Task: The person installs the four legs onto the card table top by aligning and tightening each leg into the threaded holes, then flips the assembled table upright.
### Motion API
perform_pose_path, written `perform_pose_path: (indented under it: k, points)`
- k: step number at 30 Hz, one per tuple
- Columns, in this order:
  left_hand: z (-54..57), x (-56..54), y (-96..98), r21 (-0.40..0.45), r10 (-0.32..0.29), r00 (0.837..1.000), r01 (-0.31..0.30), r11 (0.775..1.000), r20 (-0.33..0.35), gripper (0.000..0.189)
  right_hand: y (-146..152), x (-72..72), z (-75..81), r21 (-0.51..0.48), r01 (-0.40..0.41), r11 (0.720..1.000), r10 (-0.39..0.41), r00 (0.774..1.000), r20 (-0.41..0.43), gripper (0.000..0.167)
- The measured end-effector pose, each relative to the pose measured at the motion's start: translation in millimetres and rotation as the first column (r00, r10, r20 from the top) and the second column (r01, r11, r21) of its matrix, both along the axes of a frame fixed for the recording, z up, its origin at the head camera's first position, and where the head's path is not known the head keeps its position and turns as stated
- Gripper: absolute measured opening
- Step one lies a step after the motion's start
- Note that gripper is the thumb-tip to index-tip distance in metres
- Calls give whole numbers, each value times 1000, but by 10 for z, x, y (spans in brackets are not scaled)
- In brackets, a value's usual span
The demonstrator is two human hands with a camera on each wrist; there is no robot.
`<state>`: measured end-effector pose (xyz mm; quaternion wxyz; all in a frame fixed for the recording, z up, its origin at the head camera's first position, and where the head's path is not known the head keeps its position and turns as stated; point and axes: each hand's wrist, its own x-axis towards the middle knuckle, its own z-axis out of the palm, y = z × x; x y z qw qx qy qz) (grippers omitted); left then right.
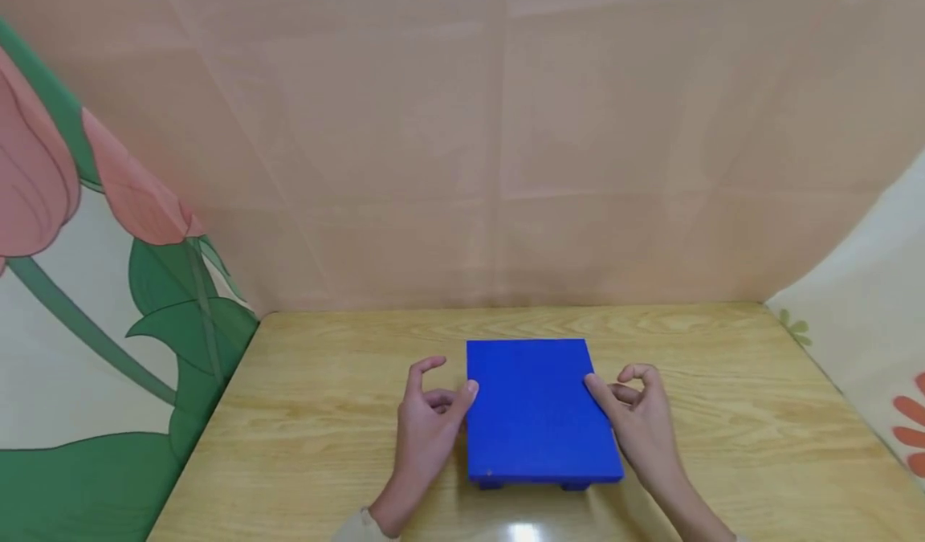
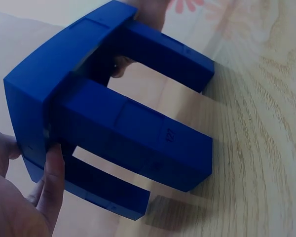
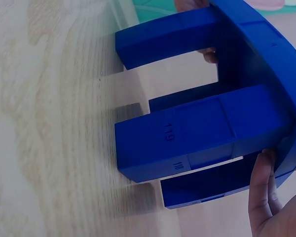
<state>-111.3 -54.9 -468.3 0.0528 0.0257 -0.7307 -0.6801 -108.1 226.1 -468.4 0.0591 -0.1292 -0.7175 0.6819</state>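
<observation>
A blue miniature stool (image 1: pixel 542 409) with a flat rectangular top stands upright at the middle of the wooden table. My left hand (image 1: pixel 422 434) grips its left edge, thumb on the top and fingers tucked beneath. Opposite it, the right hand (image 1: pixel 646 429) pinches the right edge the same way, its index finger raised off the stool. Thick square legs, one marked 127 (image 2: pixel 170 136), show in the left wrist view. The right wrist view has a leg (image 3: pixel 187 133) numbered 119 and 118. The leg ends are right at the tabletop, with shadows beside them.
The wood-grain table (image 1: pixel 325 413) reaches back to a plain pinkish cloth (image 1: pixel 433 165). A cloth printed with tulips and green leaves (image 1: pixel 173 285) hangs along the left side. On the right is a pale cloth with flower prints (image 1: pixel 867 325).
</observation>
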Motion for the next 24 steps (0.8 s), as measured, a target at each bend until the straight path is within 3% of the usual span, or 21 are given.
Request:
perform_pose_path:
  k: [6, 14, 19, 21, 24]
  points:
    - [-32, 5, 6, -4, 21, 1000, -20, 1000, 23, 57, -19, 1, -36, 2, -14, 1000, 14, 1000, -2, 43]
    - [-56, 8, -10, 8, -1, 1000, 1, 1000, 28, 54, -29, 28, -61, 8, -33, 999, 33, 999, -3, 36]
    - [-72, -4, -81, -30, -55, 998, 55, 998, 9, 49, 18, 46, -109, 141, -74, 987, 90, 989, -115, 26]
    - [-96, -5, -137, -49, -80, 996, 79, 996, -26, 43, 77, 72, -145, 272, -76, 959, 131, 973, -190, 31]
    - [-141, -18, -248, -158, -100, 988, 81, 984, -117, 34, 210, 133, -184, 511, -42, 859, 200, 945, -258, 36]
